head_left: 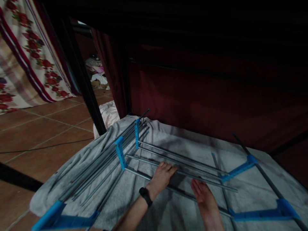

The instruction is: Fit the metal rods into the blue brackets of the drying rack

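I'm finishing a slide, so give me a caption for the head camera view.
Left hand and open right hand among gray rods and blue brackets on a gray blanket.

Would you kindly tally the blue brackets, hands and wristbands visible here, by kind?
Blue brackets: 5
Hands: 2
Dark wristband: 1
Total: 8

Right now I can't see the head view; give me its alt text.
Left hand, wearing a black wristband, and open right hand over metal rods with blue brackets on a grey blanket. Other rods lie at left; dark red cloth hangs behind.
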A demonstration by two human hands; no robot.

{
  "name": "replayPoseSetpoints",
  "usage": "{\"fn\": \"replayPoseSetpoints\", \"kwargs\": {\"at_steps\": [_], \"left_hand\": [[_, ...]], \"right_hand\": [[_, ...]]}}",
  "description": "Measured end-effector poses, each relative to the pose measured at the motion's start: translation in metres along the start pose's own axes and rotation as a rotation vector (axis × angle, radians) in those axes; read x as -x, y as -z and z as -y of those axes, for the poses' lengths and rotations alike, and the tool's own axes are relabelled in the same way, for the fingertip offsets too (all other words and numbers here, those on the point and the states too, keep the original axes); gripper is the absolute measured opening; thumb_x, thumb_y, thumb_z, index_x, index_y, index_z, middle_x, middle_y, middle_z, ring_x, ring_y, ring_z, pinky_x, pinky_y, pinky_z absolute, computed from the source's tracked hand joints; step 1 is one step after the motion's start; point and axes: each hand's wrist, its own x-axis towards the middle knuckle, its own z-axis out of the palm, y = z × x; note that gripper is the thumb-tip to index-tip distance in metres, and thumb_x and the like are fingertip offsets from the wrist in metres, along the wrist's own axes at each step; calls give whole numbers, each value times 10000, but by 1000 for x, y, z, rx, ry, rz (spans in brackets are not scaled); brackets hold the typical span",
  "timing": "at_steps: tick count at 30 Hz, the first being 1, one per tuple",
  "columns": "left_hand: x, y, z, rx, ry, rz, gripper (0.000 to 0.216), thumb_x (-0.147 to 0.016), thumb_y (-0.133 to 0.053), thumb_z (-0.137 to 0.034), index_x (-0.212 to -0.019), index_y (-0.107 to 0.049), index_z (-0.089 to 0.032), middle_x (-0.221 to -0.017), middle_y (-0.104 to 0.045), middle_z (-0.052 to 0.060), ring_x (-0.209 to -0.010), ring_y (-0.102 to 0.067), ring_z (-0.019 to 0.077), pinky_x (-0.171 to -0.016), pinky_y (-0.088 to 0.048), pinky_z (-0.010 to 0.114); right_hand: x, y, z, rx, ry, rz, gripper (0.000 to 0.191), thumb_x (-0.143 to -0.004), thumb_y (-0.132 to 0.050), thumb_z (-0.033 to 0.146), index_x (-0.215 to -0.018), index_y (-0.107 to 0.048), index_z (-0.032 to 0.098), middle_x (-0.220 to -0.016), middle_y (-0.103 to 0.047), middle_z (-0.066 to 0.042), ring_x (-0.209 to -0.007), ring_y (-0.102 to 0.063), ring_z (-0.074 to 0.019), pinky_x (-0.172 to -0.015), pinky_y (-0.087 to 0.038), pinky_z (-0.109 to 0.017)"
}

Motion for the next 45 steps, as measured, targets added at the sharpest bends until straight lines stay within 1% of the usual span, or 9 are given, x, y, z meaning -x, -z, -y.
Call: {"fn": "replayPoseSetpoints", "kwargs": {"at_steps": [3,10,18,25,30,34,38,41,45], "left_hand": [[5,-6,3,-14,12,56,609,-933,-497,40,-1417,-706,-265,-1173,-763,85,-1147,-680,261,-1142,-450,439],[14,-12,16,-72,33,118,631,-937,-474,52,-1441,-689,-263,-1277,-765,77,-1227,-674,248,-1191,-430,445],[14,-15,51,-104,28,77,449,-1011,-470,-47,-1276,-784,-229,-1122,-801,103,-1059,-730,274,-1010,-529,446],[20,-9,79,-93,114,13,380,-1036,-484,-143,-1203,-815,-228,-1082,-810,96,-1058,-741,289,-1005,-516,458],[27,-2,87,-59,101,-34,374,-1054,-473,-175,-1192,-815,-231,-1148,-816,106,-1087,-738,291,-1034,-508,482],[31,-2,89,-56,136,-53,311,-1012,-549,-158,-1145,-820,-230,-1132,-818,113,-1091,-741,297,-1037,-512,479],[32,-5,89,-66,202,-23,275,-997,-590,-140,-1132,-816,-219,-1123,-817,112,-1100,-741,302,-1054,-509,486],[33,-6,86,-53,229,-24,274,-990,-611,-117,-1143,-811,-224,-1141,-815,104,-1117,-734,286,-1076,-504,466],[33,-4,82,-22,263,-18,258,-981,-646,-106,-1142,-809,-226,-1139,-811,91,-1133,-726,270,-1088,-499,441]], "right_hand": [[-5,7,-4,2,11,14,412,-527,-993,393,-850,-785,243,-995,-831,-35,-1016,-775,-241,-1063,-606,-447],[-11,17,-7,-78,59,-32,392,-568,-994,363,-879,-789,240,-1046,-823,-39,-1005,-760,-225,-1009,-624,-391],[-16,19,-4,-181,70,-90,355,-575,-994,291,-853,-784,222,-994,-838,-56,-934,-768,-214,-931,-656,-365],[-22,31,1,-236,98,-110,339,-587,-1002,255,-834,-772,216,-951,-841,-37,-920,-798,-195,-888,-680,-314],[-31,45,5,-213,102,-128,253,-687,-944,263,-868,-772,223,-963,-842,-38,-940,-808,-195,-870,-688,-312],[-39,61,8,-181,124,-155,249,-696,-934,277,-879,-775,221,-974,-832,-39,-978,-800,-184,-915,-673,-300],[-46,75,11,-127,141,-173,282,-661,-947,307,-870,-773,236,-1023,-819,-35,-1055,-780,-192,-1061,-621,-359],[-47,76,12,-98,125,-195,311,-620,-962,336,-842,-767,238,-1033,-805,-42,-1130,-761,-232,-1178,-543,-438],[-46,74,15,-80,113,-198,292,-585,-953,322,-777,-744,252,-996,-789,-30,-1168,-746,-268,-1231,-486,-505]]}}
